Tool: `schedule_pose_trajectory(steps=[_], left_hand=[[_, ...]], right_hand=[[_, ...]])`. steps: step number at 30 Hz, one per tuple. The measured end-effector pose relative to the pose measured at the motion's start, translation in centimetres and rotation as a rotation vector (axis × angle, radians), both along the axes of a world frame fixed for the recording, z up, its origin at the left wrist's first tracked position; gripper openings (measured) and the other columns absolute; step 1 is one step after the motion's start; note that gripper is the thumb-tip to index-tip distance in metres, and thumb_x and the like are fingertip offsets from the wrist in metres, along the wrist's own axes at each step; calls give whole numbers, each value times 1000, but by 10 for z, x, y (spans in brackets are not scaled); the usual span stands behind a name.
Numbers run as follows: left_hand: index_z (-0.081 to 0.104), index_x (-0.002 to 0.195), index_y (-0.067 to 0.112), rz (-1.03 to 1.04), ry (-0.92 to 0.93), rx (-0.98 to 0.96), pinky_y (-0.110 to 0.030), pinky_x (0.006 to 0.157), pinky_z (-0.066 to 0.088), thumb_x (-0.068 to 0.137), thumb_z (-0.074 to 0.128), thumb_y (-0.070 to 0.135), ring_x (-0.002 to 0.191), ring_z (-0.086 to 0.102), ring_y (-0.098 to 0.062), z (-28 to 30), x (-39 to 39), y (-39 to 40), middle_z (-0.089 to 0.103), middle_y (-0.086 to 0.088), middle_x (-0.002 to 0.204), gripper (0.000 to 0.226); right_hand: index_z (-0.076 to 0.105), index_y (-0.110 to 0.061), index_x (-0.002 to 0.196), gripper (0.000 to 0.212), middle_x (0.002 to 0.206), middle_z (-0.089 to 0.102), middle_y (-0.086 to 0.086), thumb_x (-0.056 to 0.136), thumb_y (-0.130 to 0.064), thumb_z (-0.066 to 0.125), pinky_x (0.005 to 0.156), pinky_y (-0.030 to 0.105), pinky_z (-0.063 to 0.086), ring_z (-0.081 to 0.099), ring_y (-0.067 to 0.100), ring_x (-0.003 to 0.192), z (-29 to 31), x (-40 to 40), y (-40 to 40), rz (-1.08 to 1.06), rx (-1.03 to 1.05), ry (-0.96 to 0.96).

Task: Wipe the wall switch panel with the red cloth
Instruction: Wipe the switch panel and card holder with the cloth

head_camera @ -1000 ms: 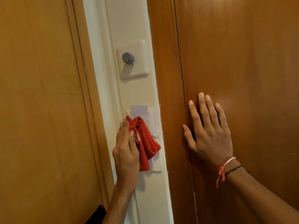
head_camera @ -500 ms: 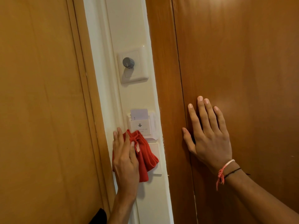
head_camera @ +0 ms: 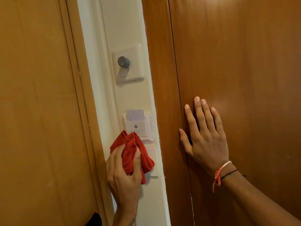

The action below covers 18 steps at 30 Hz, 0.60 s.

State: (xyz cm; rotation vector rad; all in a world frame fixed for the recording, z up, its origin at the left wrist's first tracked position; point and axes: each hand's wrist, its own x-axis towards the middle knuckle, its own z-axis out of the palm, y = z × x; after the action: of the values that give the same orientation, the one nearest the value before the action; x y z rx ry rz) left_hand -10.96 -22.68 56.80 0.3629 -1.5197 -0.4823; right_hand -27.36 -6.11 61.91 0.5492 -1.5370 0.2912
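Note:
My left hand [head_camera: 123, 175] grips a bunched red cloth [head_camera: 132, 154] and presses it against a white switch panel [head_camera: 152, 160] low on the narrow cream wall strip. The cloth covers the panel's left part and touches the bottom corner of the key-card holder [head_camera: 137, 128] just above, which has a white card [head_camera: 135, 115] in its slot. My right hand [head_camera: 205, 136] lies flat, fingers spread, on the brown wooden door to the right, holding nothing.
A white dimmer plate with a grey round knob [head_camera: 123, 62] sits higher on the wall strip. A lighter wooden door and frame [head_camera: 40, 111] fill the left side. The darker door frame [head_camera: 162, 95] borders the strip on the right.
My left hand slid the cloth down from the card holder onto the lower switch panel, uncovering the holder. The right hand stayed flat on the door.

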Motion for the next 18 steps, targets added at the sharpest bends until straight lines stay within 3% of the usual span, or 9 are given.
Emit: schedule_pose_trajectory(steps=[2,5,8,12,15,18], left_hand=[[53,136,9,8,-90,-38,-54,93,54,78,56,67,117,58,-35,-7,1,4,61,-15,132,82],[55,135,5,88,-130,-90,-64,91,52,78,69,40,118,59,-40,-12,-2,2,62,-19,131,69],[59,130,3,117,-82,-102,-66,90,52,81,67,29,114,62,-40,-10,-2,0,66,-19,127,56],[62,126,1,112,-55,-136,-65,91,51,84,68,22,109,65,-39,-7,6,8,69,-20,119,47],[63,123,-1,113,-69,-196,-66,87,53,82,64,25,105,66,-40,-3,11,18,70,-21,117,49],[61,125,-1,103,-53,-321,-61,88,55,85,61,25,108,64,-39,1,13,34,69,-21,118,48]], right_hand=[[29,-11,165,74,173,24,19,105,-54,37,132,48,14,20,35,162,0,0,0,5,1,0],[28,-12,165,74,173,23,18,105,-54,36,133,47,11,18,34,162,0,-1,0,8,3,-8],[27,-12,165,74,174,22,17,106,-54,35,134,46,7,20,35,162,1,0,0,6,15,-29],[32,-12,164,72,172,26,18,105,-52,41,131,49,21,25,35,161,4,12,7,18,46,-82],[39,-13,161,69,172,26,17,104,-52,42,131,50,25,24,33,161,10,32,12,140,61,-203],[49,-19,154,72,174,25,8,101,-65,32,131,39,20,19,21,163,19,59,20,478,48,-430]])
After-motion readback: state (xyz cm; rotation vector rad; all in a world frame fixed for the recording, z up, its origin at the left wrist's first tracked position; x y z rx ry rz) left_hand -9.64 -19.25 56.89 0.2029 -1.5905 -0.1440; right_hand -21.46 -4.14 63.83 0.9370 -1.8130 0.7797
